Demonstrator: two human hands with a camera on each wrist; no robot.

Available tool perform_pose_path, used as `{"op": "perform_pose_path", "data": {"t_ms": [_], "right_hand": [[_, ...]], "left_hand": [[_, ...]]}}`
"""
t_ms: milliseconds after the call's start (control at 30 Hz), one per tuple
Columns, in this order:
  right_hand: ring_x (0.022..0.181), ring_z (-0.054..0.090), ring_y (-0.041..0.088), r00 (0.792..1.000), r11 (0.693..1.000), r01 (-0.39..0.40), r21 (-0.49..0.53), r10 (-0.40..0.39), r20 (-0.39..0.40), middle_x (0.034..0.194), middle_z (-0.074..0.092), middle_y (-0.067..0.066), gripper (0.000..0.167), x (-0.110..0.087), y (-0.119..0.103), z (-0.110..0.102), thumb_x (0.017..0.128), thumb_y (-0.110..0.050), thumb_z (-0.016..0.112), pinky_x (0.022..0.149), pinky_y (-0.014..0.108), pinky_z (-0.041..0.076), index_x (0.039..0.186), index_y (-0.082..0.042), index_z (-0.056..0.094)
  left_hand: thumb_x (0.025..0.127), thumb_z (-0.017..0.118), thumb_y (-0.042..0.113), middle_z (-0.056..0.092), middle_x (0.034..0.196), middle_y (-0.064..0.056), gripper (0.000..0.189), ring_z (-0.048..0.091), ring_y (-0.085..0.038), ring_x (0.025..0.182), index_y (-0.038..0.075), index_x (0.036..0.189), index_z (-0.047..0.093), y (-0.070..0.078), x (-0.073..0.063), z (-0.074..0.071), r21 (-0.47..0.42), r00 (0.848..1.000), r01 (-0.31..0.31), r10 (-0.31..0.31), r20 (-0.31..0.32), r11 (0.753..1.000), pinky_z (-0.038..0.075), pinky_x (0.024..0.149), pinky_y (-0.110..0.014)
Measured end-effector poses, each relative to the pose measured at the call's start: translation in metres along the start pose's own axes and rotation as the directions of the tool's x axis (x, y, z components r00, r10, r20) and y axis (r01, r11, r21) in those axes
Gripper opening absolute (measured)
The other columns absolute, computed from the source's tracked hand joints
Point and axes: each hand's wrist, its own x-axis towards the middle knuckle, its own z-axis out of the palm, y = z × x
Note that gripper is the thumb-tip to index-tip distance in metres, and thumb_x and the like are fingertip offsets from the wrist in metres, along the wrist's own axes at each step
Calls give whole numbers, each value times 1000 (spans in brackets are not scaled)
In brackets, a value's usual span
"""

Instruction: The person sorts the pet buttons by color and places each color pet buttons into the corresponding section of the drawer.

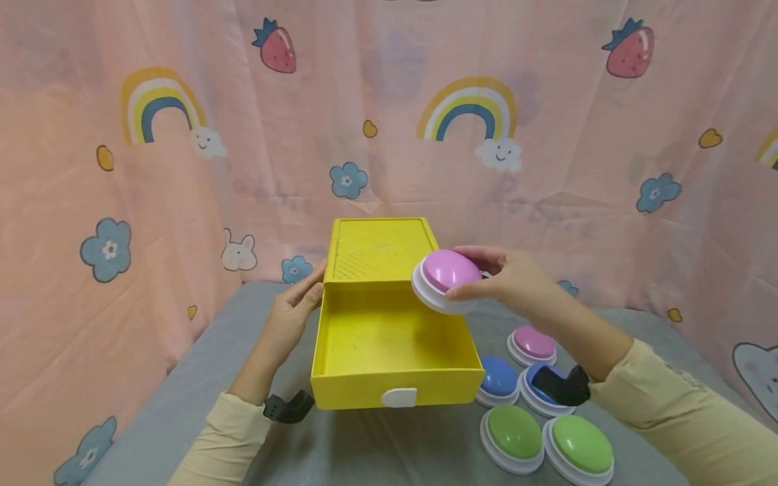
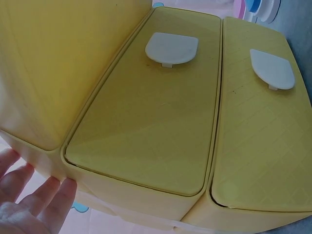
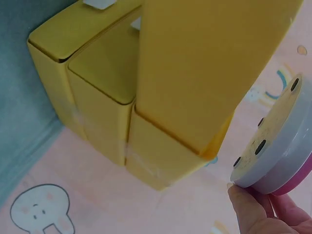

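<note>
A yellow drawer unit (image 1: 383, 246) stands in the middle, its top drawer (image 1: 398, 390) pulled out with a bare bottom showing. My left hand (image 1: 292, 310) rests its fingers against the unit's left side; in the left wrist view the fingers (image 2: 61, 200) lie straight along that wall. Above the drawer's right rim, my right hand (image 1: 495, 273) grips a pink push button (image 1: 451, 270) with a white base, tilted in the head view. In the right wrist view the push button (image 3: 278, 146) shows its underside with small dark feet, beside the unit's side wall.
To the right on the grey table (image 1: 225, 378) sit another pink button (image 1: 535, 341), two blue buttons (image 1: 500, 376) and two green buttons (image 1: 515, 432). Two lower drawers (image 2: 146, 112) with white handles are closed. A patterned pink curtain (image 1: 389, 88) hangs behind.
</note>
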Motion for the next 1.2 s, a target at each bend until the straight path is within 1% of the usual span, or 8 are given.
{"op": "perform_pose_path", "data": {"t_ms": [133, 367, 500, 733, 800, 933, 1100, 1200], "right_hand": [[134, 50, 32, 1000, 1000, 8, -1, -8, 18, 145, 55, 9, 81, 1, -6, 5, 76, -46, 84, 109, 52, 48, 146, -22, 52], [132, 53, 32, 998, 998, 21, 64, -25, 53, 144, 57, 10, 78, 3, -15, 20, 77, -39, 85, 109, 49, 49, 145, -18, 53], [130, 54, 31, 997, 996, 21, 91, -28, 72, 142, 58, 10, 77, 4, -20, 31, 77, -37, 85, 109, 48, 49, 144, -18, 54], [126, 59, 26, 998, 994, 11, 109, -18, 62, 137, 63, 6, 76, 6, -30, 47, 72, -36, 89, 106, 42, 53, 140, -20, 59], [125, 59, 26, 997, 994, 12, 113, -20, 74, 136, 64, 6, 75, 7, -32, 51, 73, -35, 89, 105, 42, 53, 140, -20, 59], [123, 60, 25, 996, 994, 4, 109, -14, 89, 133, 66, 6, 72, 7, -35, 56, 73, -34, 89, 104, 42, 54, 138, -20, 61], [124, 60, 24, 995, 994, -14, 112, 2, 101, 134, 65, 5, 69, 6, -38, 63, 73, -33, 89, 104, 41, 54, 136, -21, 63], [123, 60, 24, 994, 993, -18, 118, 5, 108, 134, 65, 5, 70, 6, -39, 66, 73, -32, 89, 104, 42, 54, 136, -21, 62]], "left_hand": [[106, 46, 34, 38, 160, 2, 50, 38, -22, 147, 21, 154, 40, 1, 0, 1, 4, 1000, -1, 1, 1, 1000, 45, 112, -39], [106, 46, 33, 36, 160, 2, 50, 38, -22, 147, 22, 154, 39, 1, -1, 1, 3, 1000, 9, -9, 1, 1000, 44, 113, -42], [106, 46, 33, 37, 160, 2, 50, 38, -22, 147, 21, 154, 39, 2, -2, 2, 4, 1000, 11, -11, -2, 1000, 44, 114, -44], [106, 46, 34, 37, 160, 1, 50, 39, -23, 146, 22, 154, 39, 2, -1, 2, 7, 1000, 12, -12, -7, 1000, 43, 114, -47], [106, 46, 34, 38, 160, 1, 50, 40, -23, 146, 21, 154, 40, 2, 0, 2, 6, 1000, 13, -13, -10, 1000, 43, 114, -47], [106, 46, 35, 37, 160, 1, 50, 39, -24, 146, 21, 153, 40, 3, 0, 3, 5, 1000, 15, -15, -10, 1000, 43, 114, -46], [106, 47, 36, 37, 160, 3, 50, 39, -22, 147, 22, 153, 41, 2, 0, 2, 1, 1000, 20, -20, -15, 1000, 43, 113, -41], [105, 47, 36, 36, 161, 3, 50, 38, -22, 147, 22, 153, 41, 2, 0, 2, 0, 1000, 21, -21, -15, 1000, 44, 113, -40]]}}
